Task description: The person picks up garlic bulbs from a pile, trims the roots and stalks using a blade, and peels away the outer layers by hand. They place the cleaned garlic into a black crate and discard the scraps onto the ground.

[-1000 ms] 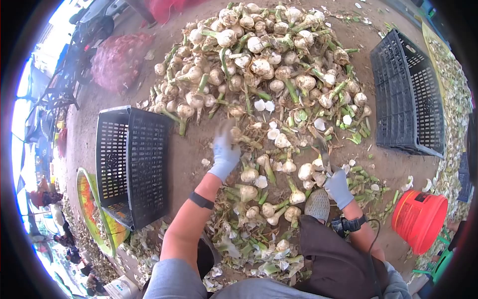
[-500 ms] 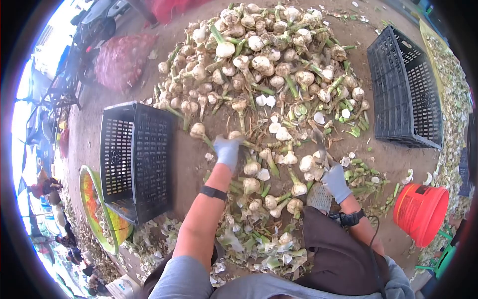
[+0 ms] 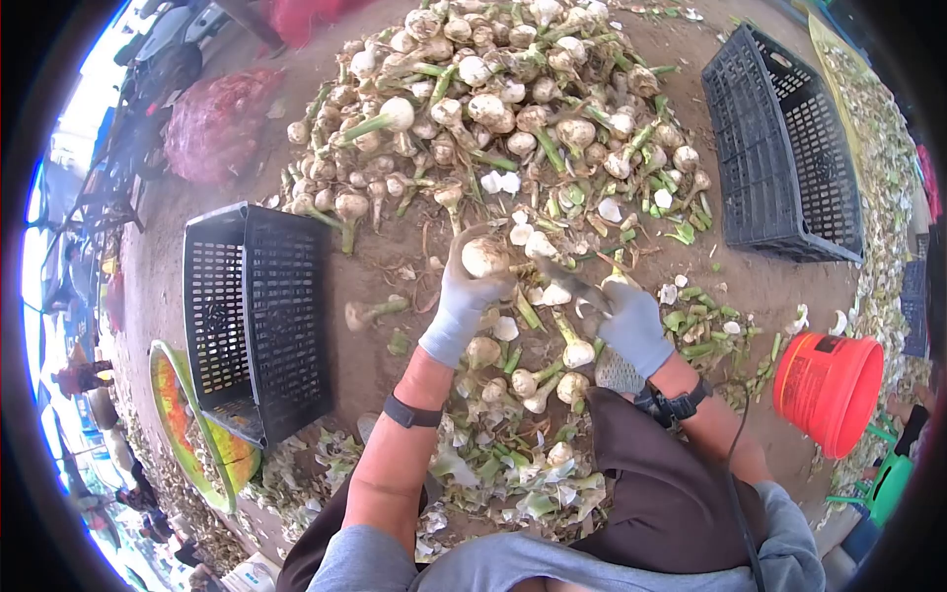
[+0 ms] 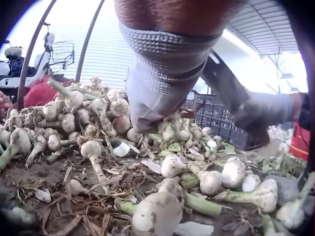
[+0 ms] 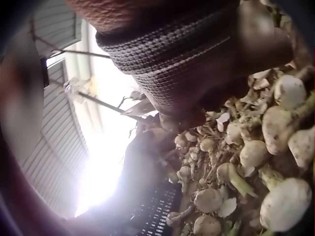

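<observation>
My gloved left hand (image 3: 468,291) grips a garlic bulb (image 3: 484,258) in front of the heap. The bulb's pale, dirt-flecked side faces up between thumb and fingers. Just to the right, my gloved right hand (image 3: 633,328) holds a knife by its handle. Its dark broad blade (image 4: 222,78) shows in the left wrist view, angled toward the left hand. Loose garlic bulbs (image 3: 575,352) with cut green stems lie below and between the hands. In the right wrist view the right hand (image 5: 197,83) is dark, and its fingers are mostly hidden.
A large heap of garlic (image 3: 493,109) rises ahead. Black crates stand at left (image 3: 286,326) and right (image 3: 755,158). A red bucket (image 3: 824,395) sits at the right. Peelings and leaves (image 3: 523,483) cover the ground near the legs. A pink mesh sack (image 3: 217,128) lies back left.
The left hand reached to the ground, took hold of a garlic bulb and raised it toward the right hand. The right hand with the knife has moved up and left.
</observation>
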Demonstrator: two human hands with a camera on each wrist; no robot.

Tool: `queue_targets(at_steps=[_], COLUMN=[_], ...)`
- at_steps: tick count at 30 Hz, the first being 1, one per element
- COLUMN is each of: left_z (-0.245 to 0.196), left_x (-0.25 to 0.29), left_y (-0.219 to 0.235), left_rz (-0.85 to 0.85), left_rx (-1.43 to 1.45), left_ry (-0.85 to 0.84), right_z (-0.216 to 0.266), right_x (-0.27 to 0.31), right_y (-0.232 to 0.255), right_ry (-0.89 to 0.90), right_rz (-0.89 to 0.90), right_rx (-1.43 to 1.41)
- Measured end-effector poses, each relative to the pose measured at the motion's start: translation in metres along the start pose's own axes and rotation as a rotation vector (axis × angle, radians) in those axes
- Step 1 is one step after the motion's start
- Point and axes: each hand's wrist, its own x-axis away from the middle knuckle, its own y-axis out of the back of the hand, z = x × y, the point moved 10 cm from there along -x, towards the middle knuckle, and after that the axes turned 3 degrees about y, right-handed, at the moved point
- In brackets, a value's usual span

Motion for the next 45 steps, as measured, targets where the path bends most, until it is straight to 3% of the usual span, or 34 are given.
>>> queue_targets(at_steps=[1,3,4,7,9,11,12,14,15,17,18,21,23,25,27,28,29,31,32,33,34,35,36,37,38,39,42,45], left_z=[-0.009,-0.034,-0.028,-0.025,-0.019,-0.026,-0.03,-0.022,-0.035,-0.073,-0.086,-0.095,-0.097,-0.072,-0.046,-0.043,-0.047,-0.037,-0.028,-0.026,-0.023,-0.014,-0.006,-0.01,0.006,0.002,0.04,0.048], left_x=[-0.001,0.005,0.007,0.009,0.01,0.015,0.019,0.028,0.045,0.073,0.069,0.053,0.058,0.059,0.065,0.078,0.086,0.097,0.098,0.1,0.107,0.112,0.115,0.121,0.123,0.13,0.141,0.132], left_y=[-0.001,-0.03,-0.04,-0.054,-0.055,-0.066,-0.071,-0.073,-0.091,-0.133,-0.13,-0.101,-0.084,-0.048,-0.044,-0.062,-0.071,-0.084,-0.069,-0.054,-0.037,-0.018,0.023,0.055,0.103,0.118,0.184,0.189], left_rz=[-0.035,-0.1,-0.018,0.075,0.09,0.167,0.172,0.122,0.315,0.404,0.322,0.004,-0.152,-0.289,-0.28,-0.197,-0.164,-0.04,0.026,0.067,0.14,0.23,0.105,-0.007,-0.031,-0.063,-0.025,0.076], left_rx=[-0.335,-0.997,-0.775,-0.609,-0.585,-0.419,-0.419,-0.657,-0.629,-0.689,-0.769,-1.15,-1.09,-0.917,-0.242,-0.144,0.016,0.249,0.082,-0.282,-0.608,-0.936,-1.291,-1.451,-1.644,-1.856,-1.842,-1.933], left_ry=[-0.141,-0.436,-0.286,-0.165,-0.144,-0.23,-0.225,-0.01,-0.172,-0.371,-0.541,-0.58,-0.608,-0.439,-0.216,-0.101,-0.173,-0.013,-0.032,0.009,-0.058,-0.13,-0.129,-0.002,0.268,0.289,0.284,0.254], right_z=[0.008,0.061,0.07,0.092,0.092,0.087,0.083,0.063,0.003,-0.057,-0.05,-0.023,-0.019,0.014,0.046,0.04,0.021,-0.054,-0.071,-0.095,-0.058,-0.054,-0.069,-0.086,-0.095,-0.109,-0.091,-0.076], right_x=[-0.006,-0.014,-0.014,-0.015,-0.012,-0.012,-0.01,-0.014,-0.032,-0.027,-0.025,-0.009,0.0,0.005,0.005,0.002,0.007,0.02,0.031,0.037,0.034,0.035,0.034,0.039,0.044,0.05,0.039,0.038], right_y=[0.003,0.018,0.005,0.011,0.008,0.016,0.014,0.006,-0.009,-0.019,-0.016,-0.007,-0.006,0.018,0.035,0.018,0.001,-0.038,-0.057,-0.057,-0.024,-0.024,-0.029,-0.038,-0.045,-0.056,-0.055,-0.056], right_ry=[-0.011,0.342,0.383,0.447,0.444,0.405,0.398,0.301,-0.112,-0.213,-0.139,0.042,-0.055,-0.056,0.092,0.143,0.156,-0.196,-0.369,-0.298,0.071,0.066,-0.122,-0.315,-0.317,-0.333,-0.281,-0.35], right_rz=[0.0,-0.107,-0.063,-0.123,-0.134,-0.226,-0.227,-0.165,0.095,0.218,0.12,-0.017,-0.005,-0.08,-0.094,-0.027,-0.024,-0.014,-0.028,-0.143,-0.088,-0.056,-0.045,-0.037,-0.028,0.005,-0.018,-0.007], right_rx=[0.001,0.052,0.202,0.174,0.164,0.106,0.107,0.157,0.043,0.219,0.105,-0.024,-0.158,-0.284,-0.53,-0.35,-0.348,-0.458,-1.071,-0.939,-0.436,-0.462,-0.584,-0.695,-0.704,-0.693,-0.675,-0.794])
